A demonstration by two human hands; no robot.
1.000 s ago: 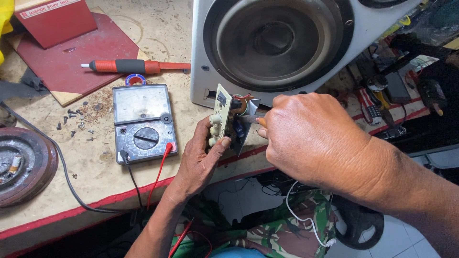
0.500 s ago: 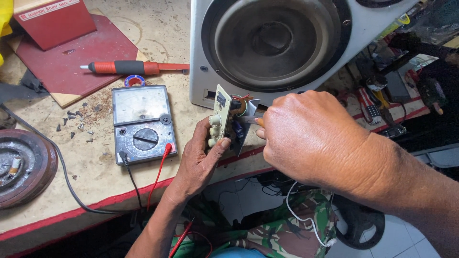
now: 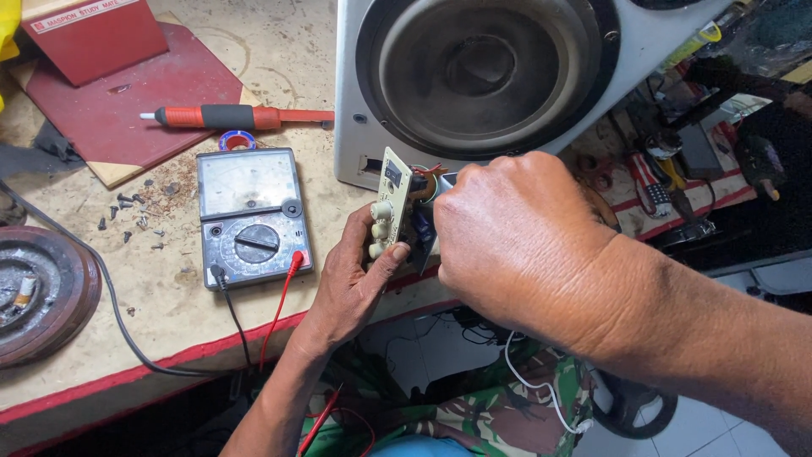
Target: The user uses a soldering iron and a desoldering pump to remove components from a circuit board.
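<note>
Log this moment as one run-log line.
left hand: holds small cream circuit board | right hand: closed fist at board's wiring | grey speaker cabinet behind | grey analogue multimeter left

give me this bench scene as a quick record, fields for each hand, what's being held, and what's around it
left hand: left hand grips a small circuit board on edge, pale knobs facing left
right hand: right hand closed in a fist against the board's far side; what it holds is hidden
behind: grey speaker lying on the workbench
left of board: meter with red and black leads plugged in
further back: red-handled screwdriver on a red mat
loose bits: screws beside the meter
far left: round dish
</note>
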